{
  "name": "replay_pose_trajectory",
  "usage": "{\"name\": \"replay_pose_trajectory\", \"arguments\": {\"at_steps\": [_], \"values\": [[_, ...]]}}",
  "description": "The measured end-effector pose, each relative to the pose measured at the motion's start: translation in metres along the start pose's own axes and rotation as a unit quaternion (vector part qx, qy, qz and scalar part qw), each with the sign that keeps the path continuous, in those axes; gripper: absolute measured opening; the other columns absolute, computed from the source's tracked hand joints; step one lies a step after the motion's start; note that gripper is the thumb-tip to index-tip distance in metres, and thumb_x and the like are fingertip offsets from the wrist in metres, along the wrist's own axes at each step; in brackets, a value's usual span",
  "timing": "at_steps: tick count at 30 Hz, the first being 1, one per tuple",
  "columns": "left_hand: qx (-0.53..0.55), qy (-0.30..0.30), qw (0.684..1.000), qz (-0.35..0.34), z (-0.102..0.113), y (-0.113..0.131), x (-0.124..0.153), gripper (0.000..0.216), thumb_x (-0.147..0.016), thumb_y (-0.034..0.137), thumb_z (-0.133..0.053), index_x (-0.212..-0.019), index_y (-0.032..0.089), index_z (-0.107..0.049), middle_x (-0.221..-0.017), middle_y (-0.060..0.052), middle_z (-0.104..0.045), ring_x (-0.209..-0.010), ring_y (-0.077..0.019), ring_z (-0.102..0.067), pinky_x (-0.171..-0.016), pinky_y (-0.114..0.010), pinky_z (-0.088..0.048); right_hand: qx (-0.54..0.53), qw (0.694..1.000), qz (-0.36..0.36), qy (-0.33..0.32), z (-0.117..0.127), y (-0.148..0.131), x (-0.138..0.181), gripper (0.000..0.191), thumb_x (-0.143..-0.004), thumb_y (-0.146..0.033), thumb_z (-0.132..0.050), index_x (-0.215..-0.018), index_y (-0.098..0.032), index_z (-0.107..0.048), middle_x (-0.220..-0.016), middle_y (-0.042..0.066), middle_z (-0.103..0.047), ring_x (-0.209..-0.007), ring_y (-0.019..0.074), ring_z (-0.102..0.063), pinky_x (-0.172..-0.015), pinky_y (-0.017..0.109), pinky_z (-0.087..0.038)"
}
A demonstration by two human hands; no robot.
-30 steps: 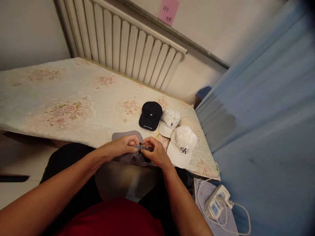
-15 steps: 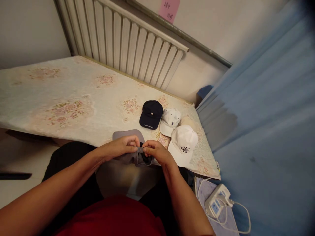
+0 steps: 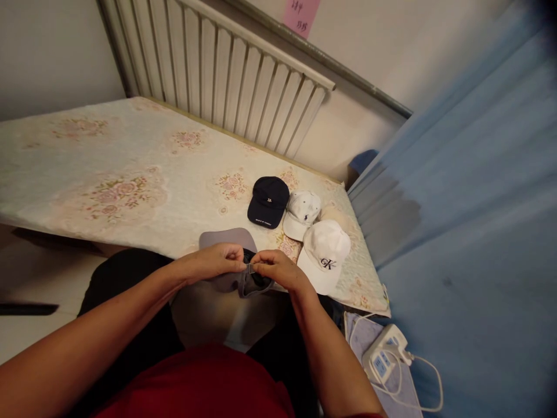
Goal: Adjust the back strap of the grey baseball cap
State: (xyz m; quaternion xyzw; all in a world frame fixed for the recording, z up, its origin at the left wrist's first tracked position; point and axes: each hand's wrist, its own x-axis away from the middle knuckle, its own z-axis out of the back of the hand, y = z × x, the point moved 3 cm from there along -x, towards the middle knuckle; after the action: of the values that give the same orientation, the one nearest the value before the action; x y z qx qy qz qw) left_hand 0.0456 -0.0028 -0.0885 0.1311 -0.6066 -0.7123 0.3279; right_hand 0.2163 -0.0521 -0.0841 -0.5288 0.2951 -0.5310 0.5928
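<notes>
A grey cap (image 3: 226, 238) lies at the near edge of the flowered mattress (image 3: 130, 174), its brim pointing away from me. My left hand (image 3: 213, 262) and my right hand (image 3: 278, 269) meet over its back, fingers pinched on the cap's rear strap and small buckle (image 3: 250, 268). Both hands are closed on that strap. The back of the cap hangs partly over the mattress edge under my fingers.
A dark navy cap (image 3: 267, 201), a small white cap (image 3: 301, 212) and a white cap with black letters (image 3: 324, 253) lie at the mattress's right end. A radiator (image 3: 226, 75) stands behind, a blue curtain (image 3: 470, 203) to the right, a power strip (image 3: 385, 359) on the floor.
My fingertips have drawn closer together on the strap, covering most of it. The view has shifted slightly; the other caps have not moved.
</notes>
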Motion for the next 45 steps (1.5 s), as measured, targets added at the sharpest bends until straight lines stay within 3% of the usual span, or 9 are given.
{"name": "replay_pose_trajectory", "arguments": {"at_steps": [3, 9, 17, 22, 27, 36, 42, 45], "values": [[-0.024, -0.006, 1.0, -0.003, -0.001, 0.0, 0.001, 0.029, -0.074, 0.046, -0.06, -0.07, 0.02, -0.048, -0.058, 0.006, -0.039, -0.051, -0.0093, -0.03, -0.048, -0.022, -0.021, 0.026, 1.0, 0.003, 0.01, 0.002, -0.002, 0.001, 0.014, -0.073, -0.03, -0.062, -0.074, -0.017, -0.067, -0.058, -0.006, -0.052, -0.055, 0.0083, -0.044, -0.054, 0.021, -0.033], [-0.061, -0.013, 0.998, -0.008, -0.002, 0.007, 0.002, 0.028, -0.077, 0.045, -0.055, -0.068, 0.02, -0.046, -0.057, 0.006, -0.04, -0.052, -0.0104, -0.033, -0.048, -0.024, -0.023, -0.032, 0.999, -0.002, 0.033, 0.003, 0.003, -0.003, 0.014, -0.068, -0.03, -0.065, -0.068, -0.016, -0.063, -0.053, -0.006, -0.05, -0.051, 0.0079, -0.042, -0.051, 0.02, -0.031], [-0.055, 0.044, 0.997, -0.008, -0.002, 0.01, 0.002, 0.026, -0.073, 0.041, -0.058, -0.066, 0.02, -0.046, -0.057, 0.006, -0.04, -0.053, -0.0098, -0.032, -0.048, -0.022, -0.023, -0.017, 0.998, 0.001, 0.068, 0.005, 0.005, -0.001, 0.015, -0.069, -0.031, -0.065, -0.071, -0.016, -0.063, -0.053, -0.007, -0.051, -0.049, 0.0074, -0.042, -0.05, 0.02, -0.031], [0.006, -0.031, 0.999, -0.014, -0.007, 0.012, -0.002, 0.026, -0.074, 0.041, -0.059, -0.087, 0.02, -0.053, -0.058, 0.008, -0.038, -0.05, -0.0096, -0.03, -0.047, -0.023, -0.019, -0.024, 0.999, 0.003, 0.047, 0.003, 0.0, -0.002, 0.018, -0.069, -0.034, -0.066, -0.071, -0.017, -0.062, -0.053, -0.007, -0.051, -0.049, 0.0073, -0.042, -0.05, 0.02, -0.03], [-0.067, -0.025, 0.997, -0.028, -0.009, 0.013, -0.008, 0.025, -0.076, 0.043, -0.056, -0.071, 0.018, -0.053, -0.062, 0.004, -0.042, -0.056, -0.011, -0.035, -0.051, -0.024, -0.024, 0.002, 0.998, 0.007, 0.055, 0.0, -0.011, 0.002, 0.017, -0.07, -0.033, -0.066, -0.069, -0.017, -0.061, -0.052, -0.008, -0.047, -0.049, 0.0068, -0.038, -0.049, 0.02, -0.027], [-0.025, -0.016, 0.999, -0.012, -0.008, 0.009, -0.002, 0.026, -0.076, 0.043, -0.057, -0.067, 0.02, -0.051, -0.059, 0.005, -0.046, -0.054, -0.0109, -0.038, -0.051, -0.023, -0.026, 0.005, 0.997, 0.028, 0.07, 0.016, 0.001, 0.002, 0.015, -0.072, -0.031, -0.066, -0.069, -0.016, -0.062, -0.055, -0.006, -0.053, -0.051, 0.0086, -0.046, -0.052, 0.021, -0.034], [-0.029, -0.114, 0.993, -0.033, -0.01, 0.021, 0.0, 0.024, -0.081, 0.039, -0.055, -0.071, 0.018, -0.062, -0.072, -0.001, -0.065, -0.067, -0.0145, -0.055, -0.06, -0.023, -0.037, -0.023, 0.992, 0.064, 0.108, 0.012, -0.003, -0.001, 0.013, -0.072, -0.029, -0.068, -0.07, -0.017, -0.063, -0.054, -0.006, -0.055, -0.05, 0.0083, -0.048, -0.051, 0.02, -0.035], [0.009, -0.111, 0.993, -0.029, -0.006, 0.029, 0.001, 0.025, -0.081, 0.04, -0.057, -0.075, 0.017, -0.065, -0.07, -0.002, -0.068, -0.069, -0.0158, -0.059, -0.063, -0.024, -0.039, -0.067, 0.986, 0.088, 0.123, 0.013, -0.008, -0.001, 0.014, -0.072, -0.03, -0.069, -0.072, -0.018, -0.064, -0.057, -0.005, -0.057, -0.051, 0.0093, -0.051, -0.053, 0.021, -0.039]]}}
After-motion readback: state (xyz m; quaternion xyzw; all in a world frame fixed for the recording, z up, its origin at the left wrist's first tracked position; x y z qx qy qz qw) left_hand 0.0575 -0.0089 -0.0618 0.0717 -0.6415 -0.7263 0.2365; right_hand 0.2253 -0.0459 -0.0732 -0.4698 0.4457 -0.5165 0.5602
